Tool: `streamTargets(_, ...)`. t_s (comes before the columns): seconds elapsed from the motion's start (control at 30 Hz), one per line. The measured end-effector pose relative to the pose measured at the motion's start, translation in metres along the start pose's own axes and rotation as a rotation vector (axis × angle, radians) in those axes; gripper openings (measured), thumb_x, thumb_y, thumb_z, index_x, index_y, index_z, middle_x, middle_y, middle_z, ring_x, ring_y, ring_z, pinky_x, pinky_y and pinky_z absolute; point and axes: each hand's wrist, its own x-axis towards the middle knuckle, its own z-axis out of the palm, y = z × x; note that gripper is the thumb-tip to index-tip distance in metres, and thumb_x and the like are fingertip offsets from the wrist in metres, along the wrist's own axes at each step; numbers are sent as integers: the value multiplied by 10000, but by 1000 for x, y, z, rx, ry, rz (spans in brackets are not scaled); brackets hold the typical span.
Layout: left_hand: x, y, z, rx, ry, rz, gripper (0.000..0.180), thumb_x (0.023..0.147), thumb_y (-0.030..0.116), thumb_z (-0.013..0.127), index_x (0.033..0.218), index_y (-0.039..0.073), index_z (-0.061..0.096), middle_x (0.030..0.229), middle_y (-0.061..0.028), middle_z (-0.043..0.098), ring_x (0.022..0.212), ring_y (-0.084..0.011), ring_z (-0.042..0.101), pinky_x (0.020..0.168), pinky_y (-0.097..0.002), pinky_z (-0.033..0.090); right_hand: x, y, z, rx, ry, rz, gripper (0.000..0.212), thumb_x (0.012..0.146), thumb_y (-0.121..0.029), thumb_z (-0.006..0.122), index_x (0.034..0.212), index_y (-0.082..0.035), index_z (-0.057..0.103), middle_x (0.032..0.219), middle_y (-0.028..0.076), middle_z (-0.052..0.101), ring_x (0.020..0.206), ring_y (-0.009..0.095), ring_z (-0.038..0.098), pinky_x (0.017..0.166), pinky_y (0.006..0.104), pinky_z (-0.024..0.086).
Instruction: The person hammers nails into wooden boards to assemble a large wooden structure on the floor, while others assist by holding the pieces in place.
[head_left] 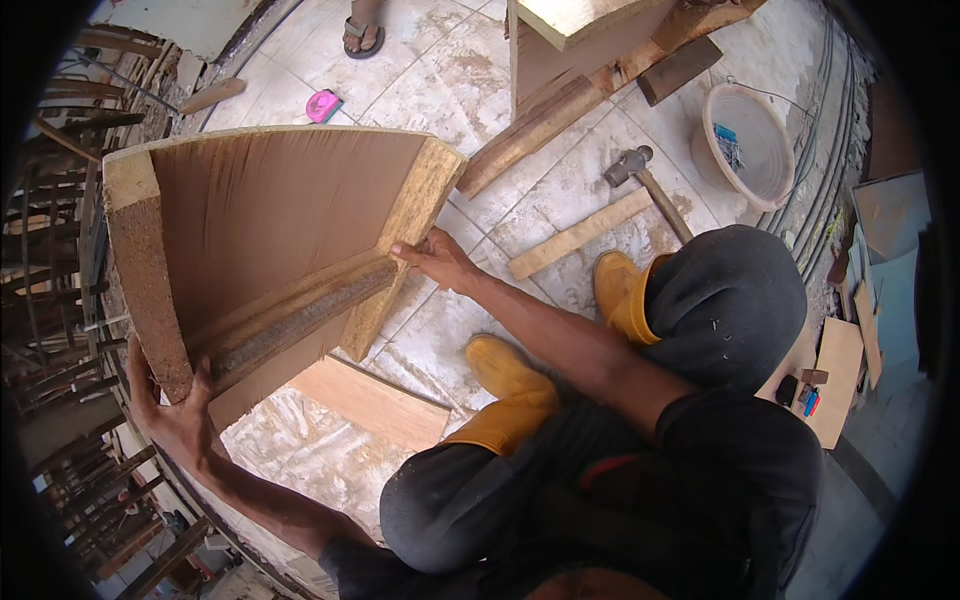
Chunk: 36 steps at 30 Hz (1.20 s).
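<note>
Both of my hands hold a wooden panel frame (290, 200), a brown plywood sheet with rough battens along its edges and one across it. It stands tilted in front of me at the left. My left hand (178, 415) grips the lower corner of its left batten, thumb on the near side and fingers round the outer edge. With its thumb against the wood, my right hand (437, 260) clasps the right batten where the cross batten meets it; some of its fingers are hidden behind. A hammer (655, 190) lies on the tiles to the right, by a flat wood strip (580, 234).
A pale plastic tub (710, 150) with nails stands at the right. Another wooden frame (560, 75) and a dark wood block (680, 71) are at the back. A pink tape measure (323, 105) lies near a person's sandalled foot (362, 36). A plywood offcut (375, 402) lies below my panel.
</note>
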Motion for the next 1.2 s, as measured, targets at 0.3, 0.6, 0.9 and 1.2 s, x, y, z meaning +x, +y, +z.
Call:
streamTargets(0.3,7,34,73,540,-123,129,837,548,245,865,1305,-4,610,1013,-155,646,926,-334,657,823,-433,546,-34,34,-2,-934,33,-32,243,896,-255,692,984,-29,673,1047,155,660,937,310,650,753,443,510)
streamTargets(0.6,15,73,99,442,-155,174,797,546,231,866,1281,18,640,1019,-164,674,878,-344,693,753,-442,561,-106,88,-31,-1052,17,-595,287,792,-39,604,1067,-91,664,954,99,563,883,289,620,805,412,476)
streamTargets(0.9,10,66,100,542,-111,180,768,578,263,885,1268,20,649,1031,-168,684,850,-349,698,724,-460,560,-79,78,-36,-857,180,-241,251,890,-186,638,1098,-47,618,930,158,604,824,378,646,771,495,531)
streamTargets(1.2,49,125,150,446,-158,381,804,550,259,841,1282,-2,635,999,-176,678,840,-333,701,715,-436,563,-41,69,-27,-468,354,185,463,908,-255,672,1246,29,535,940,210,704,900,377,681,812,457,536)
